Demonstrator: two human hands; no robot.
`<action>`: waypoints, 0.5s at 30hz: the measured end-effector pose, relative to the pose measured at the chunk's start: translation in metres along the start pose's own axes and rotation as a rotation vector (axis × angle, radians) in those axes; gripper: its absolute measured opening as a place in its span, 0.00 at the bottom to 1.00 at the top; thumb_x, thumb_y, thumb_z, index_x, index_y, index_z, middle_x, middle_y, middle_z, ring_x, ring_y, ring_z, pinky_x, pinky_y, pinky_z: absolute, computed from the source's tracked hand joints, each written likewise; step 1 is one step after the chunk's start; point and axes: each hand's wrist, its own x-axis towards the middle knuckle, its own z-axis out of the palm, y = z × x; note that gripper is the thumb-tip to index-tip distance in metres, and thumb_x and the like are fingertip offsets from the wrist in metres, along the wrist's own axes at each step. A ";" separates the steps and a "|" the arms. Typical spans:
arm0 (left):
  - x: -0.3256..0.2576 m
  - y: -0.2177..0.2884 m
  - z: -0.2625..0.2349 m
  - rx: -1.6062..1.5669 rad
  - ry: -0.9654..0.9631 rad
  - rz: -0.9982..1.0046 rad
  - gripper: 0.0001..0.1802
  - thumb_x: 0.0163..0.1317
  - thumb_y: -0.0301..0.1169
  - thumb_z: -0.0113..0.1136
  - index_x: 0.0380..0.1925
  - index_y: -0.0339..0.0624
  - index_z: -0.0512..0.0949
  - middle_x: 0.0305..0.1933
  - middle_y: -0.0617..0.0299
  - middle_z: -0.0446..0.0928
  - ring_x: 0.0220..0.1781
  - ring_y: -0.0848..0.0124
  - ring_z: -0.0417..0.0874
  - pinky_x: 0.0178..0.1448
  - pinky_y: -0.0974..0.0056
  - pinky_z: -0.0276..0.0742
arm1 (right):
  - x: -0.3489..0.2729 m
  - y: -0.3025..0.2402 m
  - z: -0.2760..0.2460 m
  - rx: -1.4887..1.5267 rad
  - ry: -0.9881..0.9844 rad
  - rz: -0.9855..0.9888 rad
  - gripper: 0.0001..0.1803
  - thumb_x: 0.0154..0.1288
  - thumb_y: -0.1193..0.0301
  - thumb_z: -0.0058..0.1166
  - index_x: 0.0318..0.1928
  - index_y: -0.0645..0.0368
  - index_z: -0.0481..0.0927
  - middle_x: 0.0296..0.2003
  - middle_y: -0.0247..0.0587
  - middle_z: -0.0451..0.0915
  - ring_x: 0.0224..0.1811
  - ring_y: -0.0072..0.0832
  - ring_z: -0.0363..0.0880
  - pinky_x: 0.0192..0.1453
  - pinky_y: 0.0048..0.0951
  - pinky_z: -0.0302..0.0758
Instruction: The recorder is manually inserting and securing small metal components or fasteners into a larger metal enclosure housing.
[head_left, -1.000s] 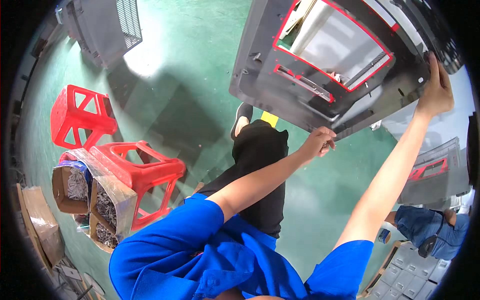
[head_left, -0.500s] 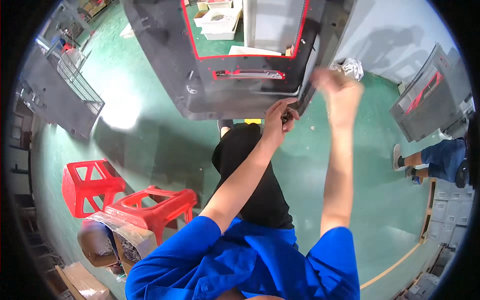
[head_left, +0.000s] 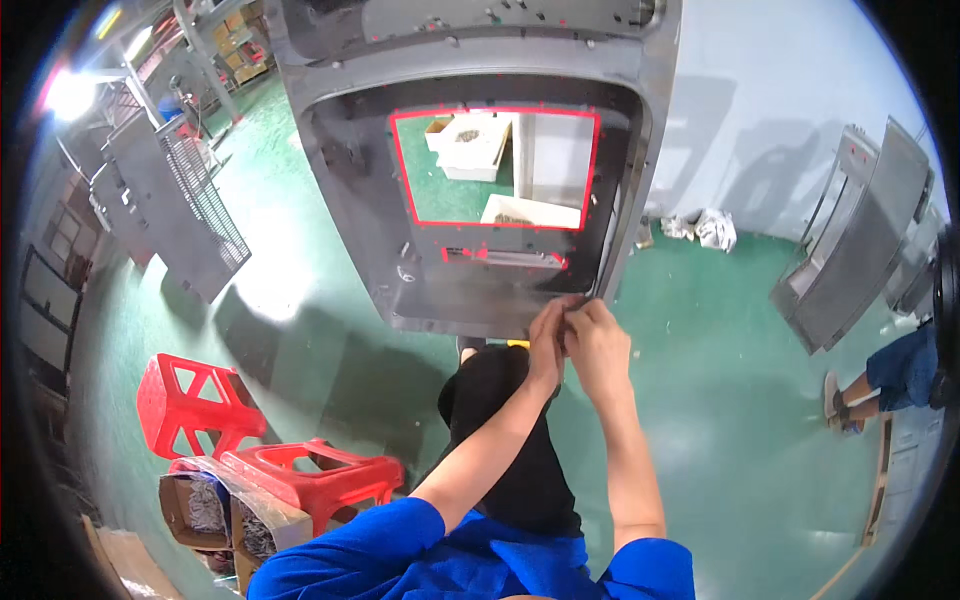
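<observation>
A large grey metal panel (head_left: pixel 440 318) stands in front of me, with a rectangular opening edged in red and a slot with red ends below it. My left hand (head_left: pixel 546 342) is at the panel's lower right corner, fingers curled together. It carries small dark metal parts, visible in its palm in the earlier picture and now mostly covered. Touching it, my right hand (head_left: pixel 602 350) is closed in a pinch, its fingertips meeting those of the left hand. Whatever lies between the fingertips is too small or too hidden to name.
Two red plastic stools (head_left: pixel 330 475) are at the left, beside cardboard boxes (head_left: pixel 195 515) of small parts. Further grey panels (head_left: pixel 175 205) (head_left: pixel 850 250) stand at both sides. White bins (head_left: pixel 470 150) show through the opening. A person's legs (head_left: pixel 890 375) are at the right.
My right hand, blurred and raised beside the panel's right edge before, has come down and left to meet my left hand. The view has tilted up, so the panel appears lower in the picture.
</observation>
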 end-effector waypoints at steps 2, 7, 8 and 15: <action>-0.002 0.000 -0.006 -0.053 -0.046 -0.025 0.17 0.71 0.39 0.41 0.41 0.42 0.77 0.27 0.73 0.72 0.25 0.84 0.68 0.26 0.77 0.59 | 0.000 -0.005 0.000 -0.086 -0.013 -0.081 0.07 0.45 0.78 0.56 0.29 0.59 0.80 0.33 0.39 0.77 0.36 0.36 0.78 0.33 0.35 0.76; -0.005 0.008 -0.018 -0.128 -0.063 -0.045 0.19 0.71 0.45 0.41 0.37 0.44 0.77 0.22 0.77 0.67 0.19 0.87 0.61 0.21 0.77 0.50 | 0.003 -0.016 0.011 -0.173 -0.042 -0.156 0.04 0.45 0.77 0.54 0.26 0.59 0.78 0.31 0.38 0.76 0.36 0.36 0.78 0.34 0.36 0.76; -0.002 0.003 -0.024 -0.164 -0.024 -0.067 0.20 0.71 0.46 0.41 0.37 0.44 0.77 0.22 0.77 0.67 0.19 0.87 0.61 0.21 0.77 0.50 | 0.007 -0.019 0.014 -0.189 -0.068 -0.173 0.04 0.45 0.77 0.54 0.26 0.59 0.78 0.30 0.38 0.76 0.36 0.36 0.78 0.34 0.36 0.76; -0.003 0.014 -0.016 -0.249 -0.021 0.040 0.22 0.72 0.47 0.39 0.42 0.40 0.75 0.19 0.74 0.65 0.16 0.85 0.59 0.19 0.75 0.49 | 0.023 -0.032 0.001 -0.126 -0.195 -0.216 0.04 0.46 0.78 0.55 0.27 0.60 0.77 0.30 0.40 0.77 0.35 0.38 0.78 0.36 0.36 0.76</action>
